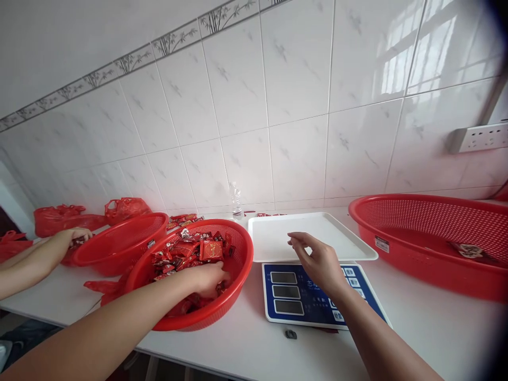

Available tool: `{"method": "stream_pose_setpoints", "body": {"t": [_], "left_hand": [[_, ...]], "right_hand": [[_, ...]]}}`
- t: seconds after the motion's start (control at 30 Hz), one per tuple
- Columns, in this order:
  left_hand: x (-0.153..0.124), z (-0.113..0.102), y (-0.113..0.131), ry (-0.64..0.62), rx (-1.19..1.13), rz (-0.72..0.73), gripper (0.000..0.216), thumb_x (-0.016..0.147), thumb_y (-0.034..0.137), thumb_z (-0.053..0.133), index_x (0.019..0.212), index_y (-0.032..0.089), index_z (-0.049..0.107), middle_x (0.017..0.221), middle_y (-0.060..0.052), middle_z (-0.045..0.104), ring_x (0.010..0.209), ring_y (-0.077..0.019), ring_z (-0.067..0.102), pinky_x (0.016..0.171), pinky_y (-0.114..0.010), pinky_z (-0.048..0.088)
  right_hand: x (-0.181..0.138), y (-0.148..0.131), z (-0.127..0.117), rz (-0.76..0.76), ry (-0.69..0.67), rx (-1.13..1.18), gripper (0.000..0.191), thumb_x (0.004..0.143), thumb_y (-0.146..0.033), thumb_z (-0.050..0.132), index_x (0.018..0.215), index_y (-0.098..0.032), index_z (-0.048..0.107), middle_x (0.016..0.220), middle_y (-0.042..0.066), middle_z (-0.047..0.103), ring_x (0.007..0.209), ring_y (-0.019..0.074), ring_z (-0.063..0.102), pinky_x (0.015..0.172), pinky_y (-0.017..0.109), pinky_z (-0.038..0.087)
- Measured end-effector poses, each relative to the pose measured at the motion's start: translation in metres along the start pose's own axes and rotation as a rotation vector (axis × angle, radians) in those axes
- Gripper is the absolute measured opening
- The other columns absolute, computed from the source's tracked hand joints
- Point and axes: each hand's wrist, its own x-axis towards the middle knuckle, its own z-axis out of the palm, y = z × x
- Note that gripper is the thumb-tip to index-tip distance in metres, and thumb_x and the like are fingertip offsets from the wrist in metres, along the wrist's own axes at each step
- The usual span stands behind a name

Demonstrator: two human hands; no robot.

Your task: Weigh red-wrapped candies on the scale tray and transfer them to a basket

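Observation:
My left hand (209, 279) is inside a red plastic basket (238, 254) filled with small red-wrapped snack packets (186, 248). Its fingers curl down into the packets, and their tips are partly hidden, so what they grip cannot be made out. Over the near part of a white weighing tray (286, 227), my right hand (319, 259) hovers with thumb and fingers drawn together in a loose pinch; I see nothing in it. Below that hand lies the blue keypad of an electronic scale (283, 312), with three dark display windows.
A larger red basket (420, 264) on the right holds a few packets. To the left, another person's hand (77, 236) is beside a second red basket (119, 238). Red plastic bags (127, 209), a clear bottle (235, 201) and a small dark object (291, 334) are on the table.

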Motion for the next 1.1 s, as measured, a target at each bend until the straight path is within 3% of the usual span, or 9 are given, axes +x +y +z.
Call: {"method": "stream_pose_setpoints", "body": {"t": [0.1,0.17,0.33,0.6,0.7,0.8,0.93,1.0,1.1], "left_hand": [[0.016,-0.013,-0.009,0.158,-0.126,0.056,0.026,0.060,0.019,0.062,0.086,0.021,0.060,0.089,-0.004,0.057,0.073,-0.0173,0.055,0.063,-0.025,0.044],[0.023,-0.023,-0.013,0.234,-0.296,0.014,0.027,0.065,0.027,0.062,0.090,0.020,0.055,0.081,-0.001,0.056,0.067,-0.0146,0.054,0.059,-0.024,0.043],[0.024,-0.039,-0.010,0.221,-0.699,-0.045,0.036,0.070,0.048,0.058,0.091,0.020,0.048,0.069,0.003,0.052,0.050,-0.0093,0.046,0.044,-0.021,0.036],[0.034,-0.053,0.027,0.249,-1.069,0.022,0.036,0.066,0.039,0.067,0.090,0.018,0.050,0.067,0.004,0.050,0.048,-0.0049,0.043,0.042,-0.018,0.031],[0.048,-0.060,0.050,0.279,-1.057,0.087,0.038,0.067,0.038,0.068,0.092,0.017,0.050,0.068,0.003,0.053,0.045,-0.0029,0.040,0.043,-0.018,0.031],[0.066,-0.062,0.069,0.296,-1.038,0.156,0.048,0.067,0.036,0.069,0.107,0.018,0.047,0.077,0.000,0.058,0.050,-0.0045,0.046,0.050,-0.020,0.038],[0.084,-0.059,0.080,0.348,-0.914,0.268,0.061,0.072,0.034,0.065,0.126,0.025,0.039,0.113,-0.010,0.054,0.087,-0.0147,0.058,0.074,-0.028,0.045],[0.087,-0.057,0.079,0.386,-0.793,0.270,0.058,0.076,0.035,0.060,0.129,0.028,0.038,0.129,-0.010,0.045,0.106,-0.0188,0.052,0.086,-0.030,0.041],[0.085,-0.054,0.074,0.432,-0.653,0.233,0.051,0.080,0.033,0.054,0.129,0.026,0.039,0.136,-0.009,0.039,0.119,-0.0216,0.042,0.095,-0.033,0.036]], "right_hand": [[0.000,0.001,0.000,0.012,-0.006,0.007,0.027,0.083,-0.039,0.042,0.095,-0.022,0.060,0.086,0.004,0.069,0.078,0.0184,0.065,0.062,0.028,0.048],[0.000,0.001,0.000,0.023,-0.013,0.010,0.027,0.083,-0.039,0.042,0.095,-0.022,0.060,0.086,0.004,0.069,0.079,0.0182,0.065,0.063,0.027,0.048],[0.000,-0.001,-0.001,0.024,-0.013,0.012,0.026,0.083,-0.038,0.042,0.094,-0.022,0.060,0.084,0.004,0.069,0.078,0.0185,0.065,0.063,0.028,0.048],[0.000,0.000,0.001,-0.010,-0.010,-0.031,0.026,0.083,-0.036,0.041,0.094,-0.023,0.061,0.081,0.003,0.070,0.073,0.0173,0.064,0.062,0.028,0.048],[0.001,0.002,0.001,-0.038,0.008,-0.081,0.026,0.083,-0.035,0.041,0.093,-0.023,0.061,0.084,0.003,0.070,0.072,0.0169,0.064,0.062,0.028,0.048],[0.002,0.005,0.000,-0.067,0.053,-0.117,0.025,0.083,-0.034,0.040,0.093,-0.023,0.061,0.086,0.003,0.069,0.074,0.0172,0.064,0.066,0.028,0.048],[0.004,0.008,0.000,-0.084,0.089,-0.166,0.025,0.084,-0.031,0.040,0.093,-0.023,0.062,0.092,0.003,0.069,0.080,0.0171,0.063,0.069,0.029,0.047],[0.005,0.009,-0.001,-0.087,0.078,-0.200,0.025,0.085,-0.031,0.040,0.094,-0.023,0.062,0.095,0.004,0.068,0.082,0.0174,0.063,0.069,0.029,0.048],[0.005,0.009,-0.001,-0.093,0.069,-0.238,0.026,0.085,-0.030,0.039,0.095,-0.024,0.062,0.099,0.004,0.068,0.086,0.0186,0.063,0.069,0.029,0.048]]}}
